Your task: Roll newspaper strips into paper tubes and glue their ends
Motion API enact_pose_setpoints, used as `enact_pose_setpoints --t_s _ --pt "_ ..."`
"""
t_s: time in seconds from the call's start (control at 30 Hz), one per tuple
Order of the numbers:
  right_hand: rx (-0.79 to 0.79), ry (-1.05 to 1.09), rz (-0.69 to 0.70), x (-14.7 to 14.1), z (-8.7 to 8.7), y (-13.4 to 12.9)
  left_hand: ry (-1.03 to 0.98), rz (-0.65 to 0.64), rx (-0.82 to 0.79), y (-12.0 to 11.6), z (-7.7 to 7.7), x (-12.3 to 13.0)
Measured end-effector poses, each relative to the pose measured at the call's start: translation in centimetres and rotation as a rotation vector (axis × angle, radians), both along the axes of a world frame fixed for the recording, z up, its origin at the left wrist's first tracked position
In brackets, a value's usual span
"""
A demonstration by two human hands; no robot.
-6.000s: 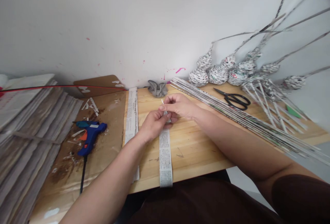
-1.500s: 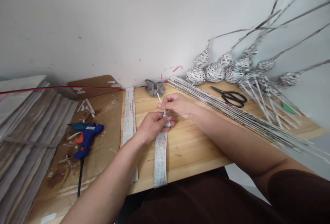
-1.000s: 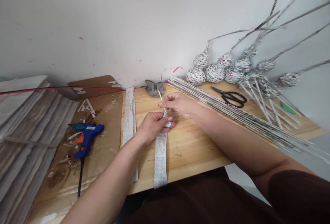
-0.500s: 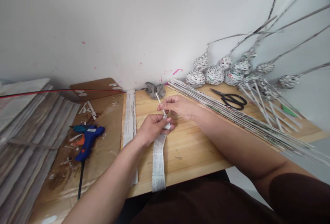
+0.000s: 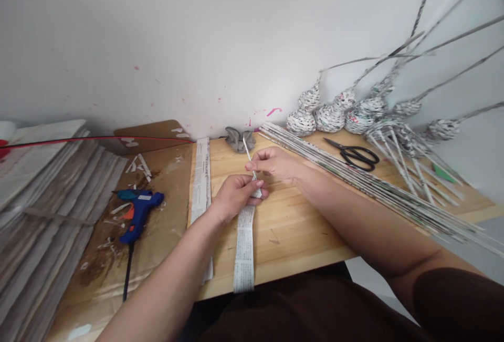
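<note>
Wooden table [image 5: 299,231] | left fingers [image 5: 250,188] pinched on newspaper strip [image 5: 244,247] | right fingers [image 5: 254,165] pinched on its rolled end [image 5: 246,147]

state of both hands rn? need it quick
Left hand: closed, holding the newspaper strip near its rolled end.
Right hand: closed, thumb and fingers pinching the thin paper roll.

A blue glue gun [image 5: 142,208] lies on a brown-stained cardboard sheet [image 5: 169,226], with loose white scraps [image 5: 144,164] near its nozzle. Left of it: one banded stack of paper [image 5: 59,239], a red-and-black cord [image 5: 118,137] stretched across its far end. Grey crumpled item [image 5: 236,142], material unclear, near the wall [image 5: 197,32]. Black scissors [image 5: 343,148] rest on the counter [image 5: 307,226], right side. Wall shows pink marks [image 5: 274,112].
</note>
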State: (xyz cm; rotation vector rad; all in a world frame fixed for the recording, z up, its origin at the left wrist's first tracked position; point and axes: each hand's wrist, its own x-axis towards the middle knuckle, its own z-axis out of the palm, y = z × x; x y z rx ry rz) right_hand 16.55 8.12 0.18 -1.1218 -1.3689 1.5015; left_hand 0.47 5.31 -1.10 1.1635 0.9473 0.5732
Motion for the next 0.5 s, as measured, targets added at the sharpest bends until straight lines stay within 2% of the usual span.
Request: enact_pose_setpoints --t_s 0.1,0.2,0.27,0.33,0.4,0.5 --pt "0.021 0.013 -0.111 -0.4 0.0 0.0 0.003 -0.009 0.002 0.0 0.0 -0.1" --pt "0.026 0.015 -0.073 -0.3 -0.2 0.2 -0.011 -0.006 0.004 0.1 0.1 -0.2" --pt "0.094 -0.049 -0.082 0.2 -0.5 0.7 -0.022 0.0 0.007 0.2 0.3 -0.3" --pt "0.23 -0.224 -0.154 0.7 -1.0 1.5 -0.035 0.004 0.012 0.3 0.5 -0.4" --pt "0.381 -0.496 -0.227 0.9 -1.5 2.7 -0.047 0.0 0.016 0.3 0.6 -0.5" --pt "0.553 -0.928 -0.262 0.2 -2.0 4.7 -0.059 -0.003 0.029 0.3 0.7 -0.5"
